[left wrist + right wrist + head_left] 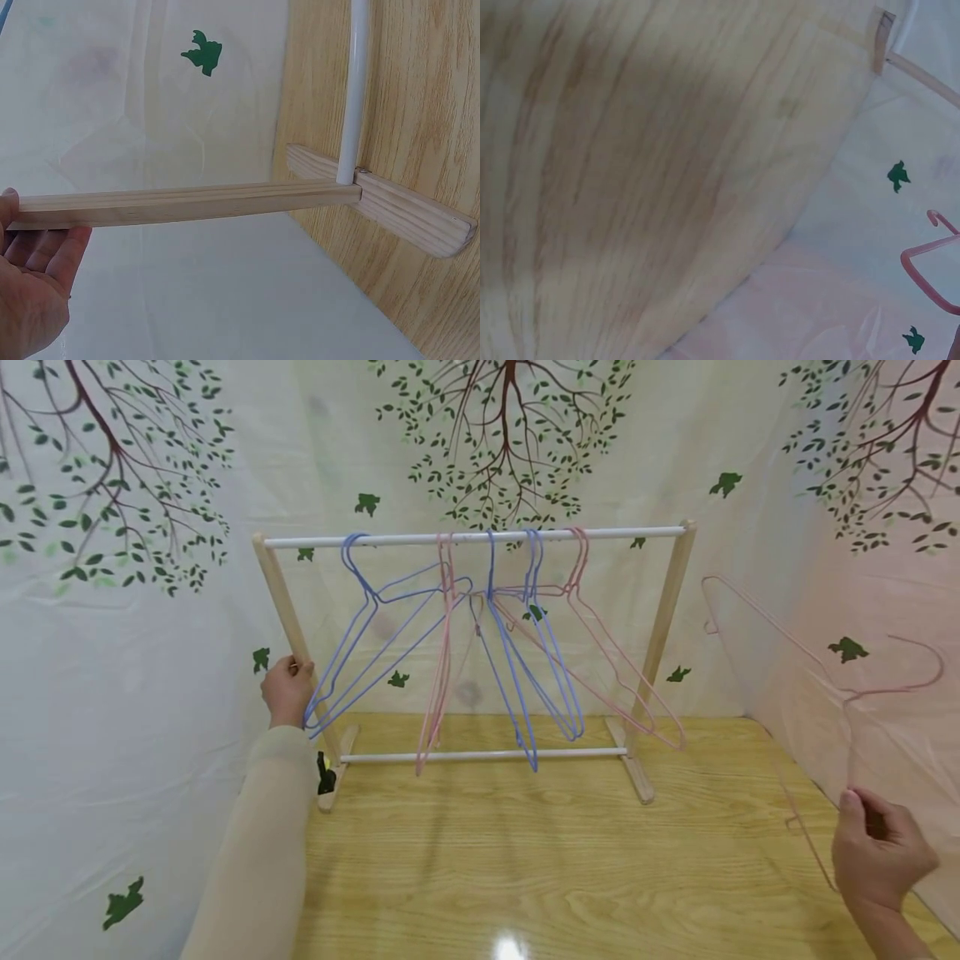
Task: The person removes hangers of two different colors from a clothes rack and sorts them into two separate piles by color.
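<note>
Right hand (pixel 881 852), nearest the head camera at lower right, pinches the bottom wire of a pink wire hanger (pixel 825 681), held clear of the rack, hook (pixel 918 656) pointing away to the right. Left hand (pixel 287 691) grips the left wooden upright (pixel 288 627) of the tabletop clothes rack (pixel 480 643), fingers wrapped round it. Judgement: the rack is properly steadied; the hook should be turned toward the white top rail (pixel 472 536) and directed to the open stretch right of the hung hangers. The rail carries several blue hangers (pixel 525 677) and pink hangers (pixel 438 677), partly tangled; exact count unclear.
</note>
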`<state>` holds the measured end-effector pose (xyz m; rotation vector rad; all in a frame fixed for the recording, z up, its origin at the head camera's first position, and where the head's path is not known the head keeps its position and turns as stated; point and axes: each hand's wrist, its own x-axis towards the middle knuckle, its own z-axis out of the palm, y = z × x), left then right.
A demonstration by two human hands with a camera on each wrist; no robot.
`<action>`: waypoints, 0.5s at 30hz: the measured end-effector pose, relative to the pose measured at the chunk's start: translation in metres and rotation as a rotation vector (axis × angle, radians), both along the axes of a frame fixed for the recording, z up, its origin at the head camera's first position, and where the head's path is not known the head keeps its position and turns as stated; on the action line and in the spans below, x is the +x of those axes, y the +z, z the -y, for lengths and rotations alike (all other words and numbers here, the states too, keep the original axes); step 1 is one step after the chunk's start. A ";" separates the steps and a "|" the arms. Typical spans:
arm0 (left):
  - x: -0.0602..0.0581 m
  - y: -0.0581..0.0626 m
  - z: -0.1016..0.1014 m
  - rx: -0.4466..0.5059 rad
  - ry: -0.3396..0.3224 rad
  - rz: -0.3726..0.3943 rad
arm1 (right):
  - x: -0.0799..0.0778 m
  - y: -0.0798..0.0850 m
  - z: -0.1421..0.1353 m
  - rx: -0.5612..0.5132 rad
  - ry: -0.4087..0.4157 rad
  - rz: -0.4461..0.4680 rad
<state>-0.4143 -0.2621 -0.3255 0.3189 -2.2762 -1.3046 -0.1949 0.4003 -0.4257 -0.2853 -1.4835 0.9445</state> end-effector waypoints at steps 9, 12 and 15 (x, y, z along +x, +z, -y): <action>0.003 0.000 0.000 -0.012 0.018 -0.016 | -0.011 -0.034 -0.026 0.045 0.050 0.187; 0.004 -0.001 0.000 -0.010 0.015 -0.011 | -0.008 -0.039 -0.026 0.073 0.101 0.228; 0.006 -0.001 -0.001 -0.008 0.010 -0.009 | -0.006 -0.044 -0.027 0.133 0.129 0.277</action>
